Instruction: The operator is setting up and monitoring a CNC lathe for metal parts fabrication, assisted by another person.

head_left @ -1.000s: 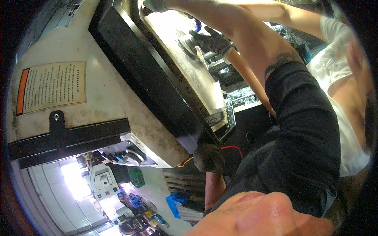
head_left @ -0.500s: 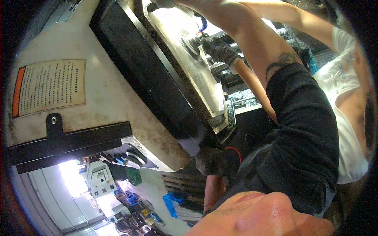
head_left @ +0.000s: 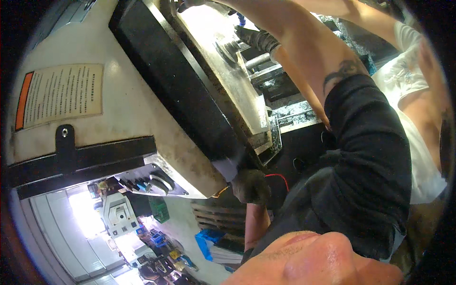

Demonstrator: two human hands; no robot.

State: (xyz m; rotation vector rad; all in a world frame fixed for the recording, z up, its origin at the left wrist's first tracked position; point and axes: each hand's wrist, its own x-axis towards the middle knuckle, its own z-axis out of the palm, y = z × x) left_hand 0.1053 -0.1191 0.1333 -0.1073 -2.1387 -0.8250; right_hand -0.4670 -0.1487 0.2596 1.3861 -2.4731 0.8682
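Observation:
My left hand, in a dark work glove, is closed at the lower corner of a long black machine door panel; what its fingers hold is hidden. My bare right arm, tattooed below a black sleeve, stretches to the top edge. There my gloved right hand is mostly cut off, above a brightly lit metal plate. A co-worker's gloved hand is beside a round metal disc on that plate, near a blue segmented hose. Its fingers are partly hidden.
A co-worker in a white shirt stands close at the right. Wet metal rails lie beyond the plate. A control panel and a notice plate are at the left. A blue crate sits lower down.
The co-worker's gloved hand has moved up and slightly left, away from the round disc. My right hand has shifted slightly left at the top edge. The whole view has tilted a little.

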